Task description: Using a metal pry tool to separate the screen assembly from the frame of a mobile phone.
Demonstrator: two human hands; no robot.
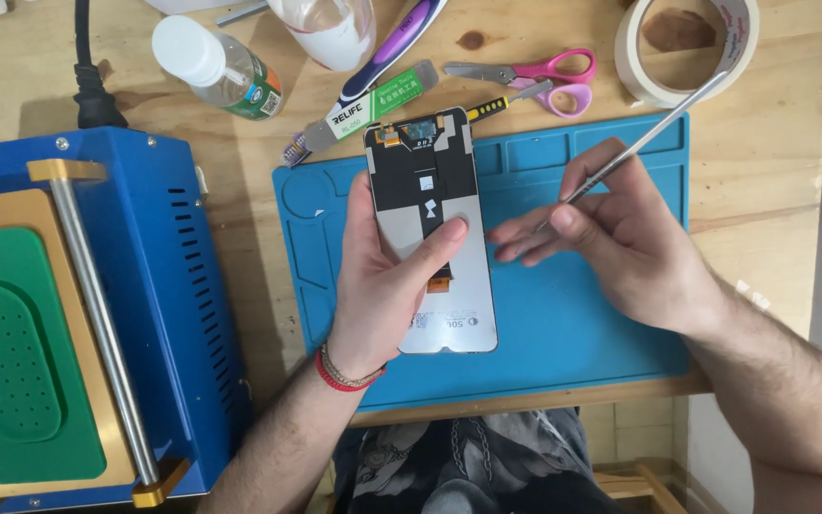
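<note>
Over the blue work mat (544,333), seen from the head camera, your left hand (382,286) cradles a phone screen panel (435,228) back-side up, lifted just clear of the mat so its rear face, with a black shield and an orange flex strip, lies open to view. Your fingers wrap the panel's left edge from beneath, while the thumb (440,243) crosses its middle and pins it; the hand is closed on the panel, not flat under it. Your right hand (620,238) pinches thin metal tweezers (649,138) between thumb and forefinger, pen fashion, the long end slanting up toward the roll of masking tape (687,48); the other fingers stretch loosely toward the panel's right edge, near it but apart. The working tip is hidden behind your fingers. Left of the mat stands a blue machine with a green pad (11,362). Beyond the mat lie pink-handled scissors (535,76), a clear bottle (225,71) and a flat metal pry tool (363,109), all untouched.
</note>
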